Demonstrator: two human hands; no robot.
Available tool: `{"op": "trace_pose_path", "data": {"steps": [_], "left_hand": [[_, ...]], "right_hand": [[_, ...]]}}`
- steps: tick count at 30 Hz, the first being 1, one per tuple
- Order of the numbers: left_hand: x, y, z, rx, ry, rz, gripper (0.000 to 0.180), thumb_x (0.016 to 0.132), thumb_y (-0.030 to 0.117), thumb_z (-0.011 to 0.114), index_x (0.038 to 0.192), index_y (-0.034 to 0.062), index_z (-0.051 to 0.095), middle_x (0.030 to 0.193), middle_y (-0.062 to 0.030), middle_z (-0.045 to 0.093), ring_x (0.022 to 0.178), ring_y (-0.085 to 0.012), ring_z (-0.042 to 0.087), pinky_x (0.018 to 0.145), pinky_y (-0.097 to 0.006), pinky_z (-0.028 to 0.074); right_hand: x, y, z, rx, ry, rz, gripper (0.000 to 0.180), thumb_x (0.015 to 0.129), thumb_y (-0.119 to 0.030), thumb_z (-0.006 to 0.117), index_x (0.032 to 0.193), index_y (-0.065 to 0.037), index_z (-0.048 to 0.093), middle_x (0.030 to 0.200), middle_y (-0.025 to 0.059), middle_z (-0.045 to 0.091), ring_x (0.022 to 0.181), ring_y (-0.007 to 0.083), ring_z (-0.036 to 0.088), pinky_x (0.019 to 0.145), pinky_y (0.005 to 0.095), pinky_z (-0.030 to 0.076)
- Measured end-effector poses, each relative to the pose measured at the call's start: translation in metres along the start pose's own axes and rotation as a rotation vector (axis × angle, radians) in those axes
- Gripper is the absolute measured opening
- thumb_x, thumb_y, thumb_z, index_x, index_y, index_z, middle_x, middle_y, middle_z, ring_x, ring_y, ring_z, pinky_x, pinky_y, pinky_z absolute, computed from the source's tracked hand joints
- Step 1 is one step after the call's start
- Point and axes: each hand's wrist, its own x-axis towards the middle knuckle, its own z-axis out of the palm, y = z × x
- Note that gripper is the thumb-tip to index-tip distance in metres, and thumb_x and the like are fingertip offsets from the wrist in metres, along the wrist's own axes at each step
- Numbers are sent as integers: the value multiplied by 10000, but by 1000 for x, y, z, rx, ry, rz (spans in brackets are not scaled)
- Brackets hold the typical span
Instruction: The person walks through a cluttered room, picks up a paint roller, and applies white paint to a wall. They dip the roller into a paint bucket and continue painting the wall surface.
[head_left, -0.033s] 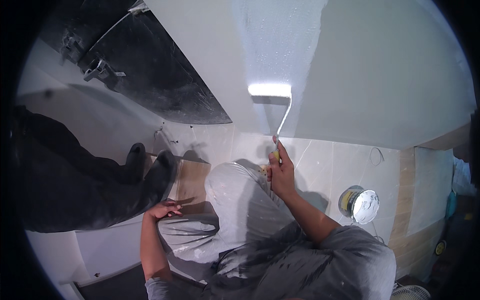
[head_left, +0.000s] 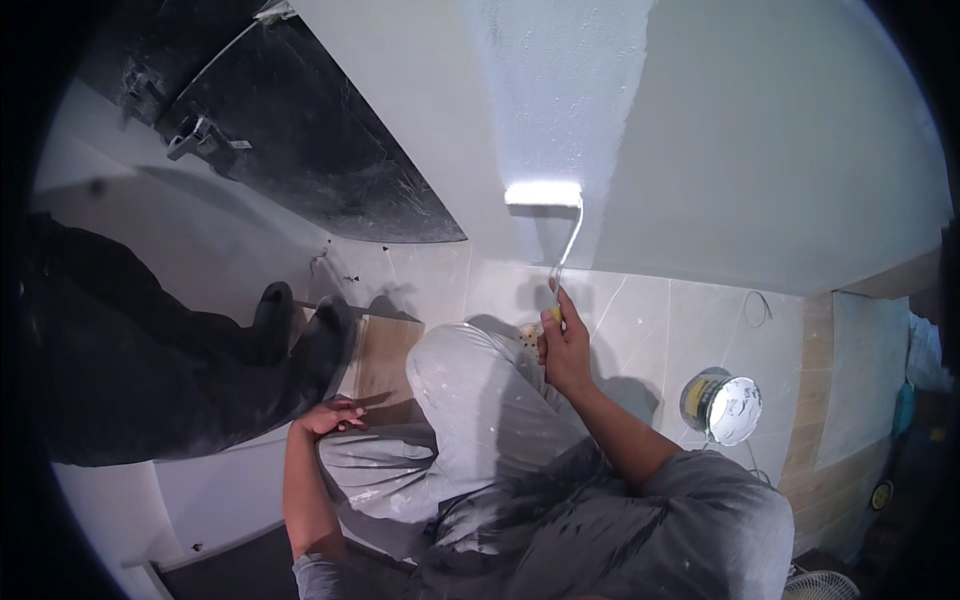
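My right hand (head_left: 566, 352) is wrapped round the yellow handle of a paint roller (head_left: 543, 193). The roller's white sleeve lies against the lower wall (head_left: 750, 150), at the bottom of a wet, pale painted strip (head_left: 560, 90). Its bent metal frame runs from the sleeve's right end down to my grip. Fingers loosely stretched, my left hand (head_left: 335, 416) hangs beside my bent knee with nothing in it. A paint bucket (head_left: 692, 400), smeared white at its mouth, is on the tiled floor to the right of my right arm.
Large black panels (head_left: 310, 140) with metal fittings are at upper left. Another person's dark-trousered legs (head_left: 150, 350) and black shoes are close on my left, beside a wood-coloured board (head_left: 388, 365). A loop of wire (head_left: 757, 310) lies near the wall; a fan guard (head_left: 820, 585) shows at lower right.
The roller has come a little down the wall toward me, with my right hand slightly lower. My left hand stays by the knee.
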Motion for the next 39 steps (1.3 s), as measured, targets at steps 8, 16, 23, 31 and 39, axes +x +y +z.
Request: {"op": "trace_pose_path", "data": {"steps": [8, 16, 23, 31, 39], "left_hand": [[-7, -8, 0, -11, -21, 37, 490, 963, 412, 679, 1228, 3, 639, 1040, -64, 758, 767, -43, 561, 671, -195, 433], [-7, -4, 3, -16, 3, -5, 439, 951, 399, 693, 1172, 19, 682, 1058, -59, 759, 827, -46, 588, 698, -200, 440], [-11, 1, 4, -26, -6, -7, 439, 953, 390, 688, 1184, 17, 678, 1089, -54, 756, 919, -57, 635, 723, -201, 442], [1, 5, -4, 105, -46, 25, 421, 996, 408, 609, 1198, 46, 684, 1125, -49, 747, 1066, -122, 663, 810, -259, 471], [-6, -6, -2, 64, -36, 23, 405, 989, 401, 624, 1169, 47, 705, 1077, -66, 758, 1057, -117, 656, 822, -260, 472]], "right_hand": [[26, 88, -24, -223, 115, 143, 528, 1017, -156, 525, 1521, -57, 404, 702, 40, 556, 497, 107, 502, 447, 304, 437], [99, 171, -51, -98, 144, 450, 242, 1016, -174, 512, 1217, -42, 531, 839, 55, 514, 512, 134, 502, 419, 305, 438], [135, 200, -59, -89, 188, 588, 170, 989, -185, 526, 1027, -20, 545, 808, 80, 522, 506, 177, 514, 411, 345, 442], [135, 229, -81, -309, 122, 318, 242, 1005, -199, 512, 1160, -15, 540, 804, 71, 517, 487, 162, 506, 406, 334, 434], [24, 76, -22, -128, 125, 243, 533, 1032, -187, 508, 1529, -41, 383, 715, 19, 510, 492, 100, 488, 424, 284, 415]]}}
